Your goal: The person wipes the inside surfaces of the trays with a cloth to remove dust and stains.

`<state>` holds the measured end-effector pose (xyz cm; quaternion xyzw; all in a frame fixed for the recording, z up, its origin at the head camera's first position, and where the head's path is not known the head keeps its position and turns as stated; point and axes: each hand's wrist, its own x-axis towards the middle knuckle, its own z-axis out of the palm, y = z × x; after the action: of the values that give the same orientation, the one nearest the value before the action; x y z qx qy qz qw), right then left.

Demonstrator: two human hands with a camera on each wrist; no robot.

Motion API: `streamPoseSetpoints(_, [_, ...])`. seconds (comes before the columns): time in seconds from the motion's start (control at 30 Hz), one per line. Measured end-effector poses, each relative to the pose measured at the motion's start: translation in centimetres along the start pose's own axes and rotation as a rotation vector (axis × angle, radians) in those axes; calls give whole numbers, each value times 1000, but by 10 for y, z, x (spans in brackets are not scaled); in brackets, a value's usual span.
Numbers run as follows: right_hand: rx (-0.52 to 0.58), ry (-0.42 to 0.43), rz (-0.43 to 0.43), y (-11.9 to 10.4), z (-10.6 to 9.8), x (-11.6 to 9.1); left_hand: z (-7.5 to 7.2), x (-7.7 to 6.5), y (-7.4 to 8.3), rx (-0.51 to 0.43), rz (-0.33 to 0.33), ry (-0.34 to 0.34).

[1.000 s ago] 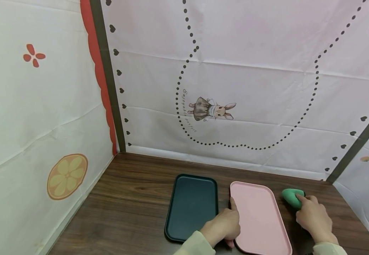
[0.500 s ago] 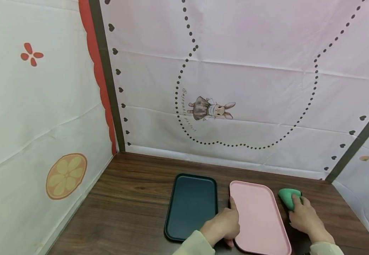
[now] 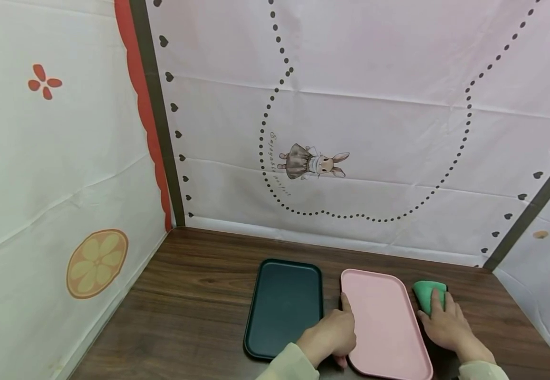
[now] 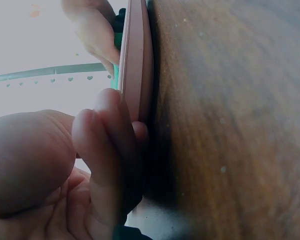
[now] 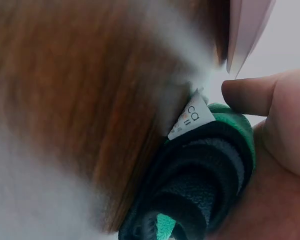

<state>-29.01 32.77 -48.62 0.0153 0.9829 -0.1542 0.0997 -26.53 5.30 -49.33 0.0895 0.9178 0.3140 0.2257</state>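
Observation:
My left hand [image 3: 334, 333] lies at the near left side of a pink tray [image 3: 379, 322], its index finger straight along the rim. In the left wrist view, the fingertips [image 4: 110, 97] touch the tray's side. My right hand [image 3: 445, 323] rests on a soft green fabric bundle [image 3: 427, 293], fingers stretched over its top and thumb out to the left. The right wrist view shows black layered fabric [image 5: 205, 175] inside the bundle and a white printed label [image 5: 192, 118]. Its exact kind I cannot tell. The bundle lies just right of the pink tray.
A dark green tray [image 3: 284, 309] lies left of the pink one, with a narrow gap between them. Both are on a brown wooden table [image 3: 194, 306]. Printed cloth walls [image 3: 374, 137] stand behind and on both sides.
The right hand and the green bundle have moved left, closer to the pink tray, and the right fingers have spread over the bundle. The left hand and both trays stay in place.

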Motion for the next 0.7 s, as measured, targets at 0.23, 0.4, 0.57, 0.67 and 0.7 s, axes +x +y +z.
streamPoseSetpoints(0.23, [9,-31,43,-3,3,0,0,-1,0,-4,3,3])
streamPoseSetpoints(0.4, [7,-34,41,-2,3,0,1,-2,1,-7,7,14])
streamPoseSetpoints(0.57, [16,-45,34,4,-1,-2,2,-3,4,-12,10,22])
streamPoseSetpoints(0.67, [17,-49,35,7,-4,-2,2,-3,5,-23,2,22])
streamPoseSetpoints(0.7, [19,-52,36,8,-5,-1,2,-3,4,-28,-1,22])
